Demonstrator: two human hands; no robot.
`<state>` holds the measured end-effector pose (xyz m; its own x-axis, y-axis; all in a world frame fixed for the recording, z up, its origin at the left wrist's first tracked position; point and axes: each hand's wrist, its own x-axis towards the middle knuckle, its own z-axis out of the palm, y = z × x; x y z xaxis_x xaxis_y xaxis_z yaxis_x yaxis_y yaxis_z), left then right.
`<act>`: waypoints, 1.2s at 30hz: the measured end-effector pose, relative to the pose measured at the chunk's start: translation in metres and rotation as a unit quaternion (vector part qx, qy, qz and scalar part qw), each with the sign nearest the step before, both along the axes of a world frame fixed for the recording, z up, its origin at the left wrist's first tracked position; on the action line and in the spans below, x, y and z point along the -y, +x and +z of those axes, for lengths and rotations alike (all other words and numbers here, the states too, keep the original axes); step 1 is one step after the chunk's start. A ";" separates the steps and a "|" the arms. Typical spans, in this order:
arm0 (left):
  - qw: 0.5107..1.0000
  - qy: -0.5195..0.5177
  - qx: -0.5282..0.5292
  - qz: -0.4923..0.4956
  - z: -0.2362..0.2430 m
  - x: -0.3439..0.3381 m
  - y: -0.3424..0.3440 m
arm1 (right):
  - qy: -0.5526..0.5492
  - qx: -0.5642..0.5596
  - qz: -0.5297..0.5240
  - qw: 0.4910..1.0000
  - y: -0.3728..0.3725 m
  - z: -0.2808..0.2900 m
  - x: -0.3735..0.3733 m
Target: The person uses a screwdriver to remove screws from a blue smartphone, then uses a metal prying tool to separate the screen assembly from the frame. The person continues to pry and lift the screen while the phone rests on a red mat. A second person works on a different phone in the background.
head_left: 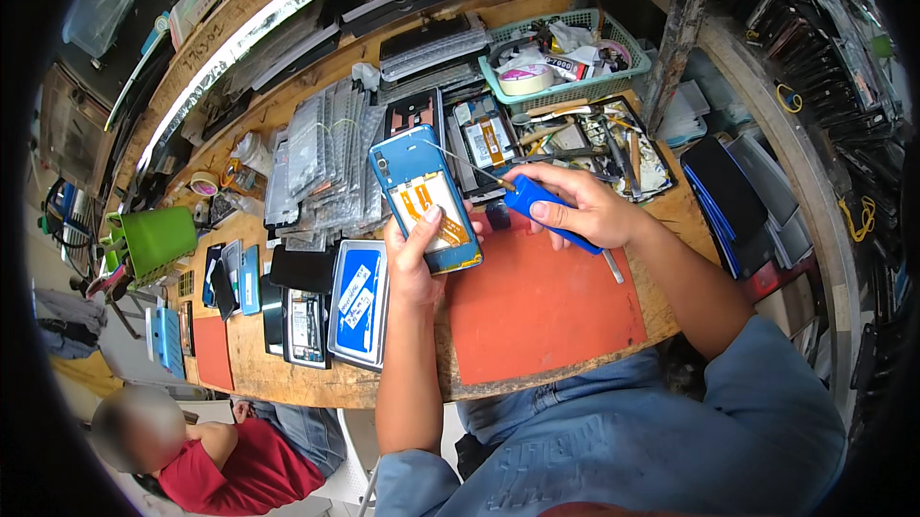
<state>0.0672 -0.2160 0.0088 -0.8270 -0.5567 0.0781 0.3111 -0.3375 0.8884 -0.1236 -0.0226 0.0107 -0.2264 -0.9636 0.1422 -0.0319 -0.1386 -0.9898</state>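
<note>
My left hand [415, 253] is closed around the lower part of a smartphone [395, 164] whose back is off. Its thumb lies over the orange flex cables [418, 203] on the phone's light inner area. In my right hand [585, 206] is a blue boxy hand tool [537, 201] with a brass-coloured collar and a thin metal needle [460, 160]. That needle reaches left over the phone's upper part; whether it touches cannot be made out. A silver rod [614, 268] sticks out at the tool's other end. Below both hands lies an orange-red mat [546, 311].
Stacks of bubble-wrapped panels [321, 158] stand behind the phone. A green basket [565, 91] of tapes and tubes is at the back, with a tray of tools [637, 153] nearby. Opened phones [307, 325] and a blue boxed item [356, 311] lie left. A seated person [240, 450] is lower left.
</note>
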 end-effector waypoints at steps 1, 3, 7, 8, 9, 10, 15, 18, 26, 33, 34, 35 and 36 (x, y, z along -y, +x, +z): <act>1.000 0.002 0.003 0.001 -0.002 0.000 0.001 | 0.004 0.002 0.000 1.000 0.001 -0.004 0.000; 1.000 0.001 0.000 0.005 -0.001 0.002 0.002 | 0.006 -0.002 0.003 1.000 0.002 -0.006 0.000; 0.999 0.020 -0.030 0.008 0.001 0.004 0.004 | 0.011 0.002 0.006 1.000 0.011 -0.005 0.001; 0.999 0.026 -0.035 0.007 0.002 0.004 0.004 | 0.031 0.005 0.014 0.999 0.012 -0.001 0.000; 0.999 0.032 -0.041 0.006 0.004 0.005 0.005 | 0.033 0.004 0.017 0.999 0.013 -0.001 0.000; 0.998 0.036 -0.044 0.007 0.007 0.005 0.006 | 0.035 0.004 0.020 0.999 0.015 -0.001 0.001; 0.996 0.054 -0.071 0.009 0.005 0.010 0.004 | 0.023 -0.008 0.023 0.999 0.017 -0.011 0.004; 0.995 0.055 -0.077 0.025 0.007 0.011 0.006 | 0.025 -0.016 0.031 0.999 0.020 -0.010 0.004; 0.995 0.032 -0.082 0.054 0.003 0.025 0.010 | 0.029 -0.035 0.041 0.998 0.027 -0.018 0.006; 0.996 0.025 -0.081 0.042 0.003 0.023 0.010 | 0.023 -0.012 0.038 0.999 0.027 -0.015 0.005; 0.996 0.022 -0.082 0.040 -0.001 0.024 0.009 | 0.017 -0.013 0.034 0.999 0.026 -0.018 0.007; 0.996 0.019 -0.083 0.038 -0.001 0.024 0.008 | 0.010 -0.013 0.029 0.999 0.025 -0.019 0.008; 0.996 0.021 -0.072 0.041 0.000 0.021 0.008 | 0.011 -0.012 0.027 1.000 0.024 -0.018 0.008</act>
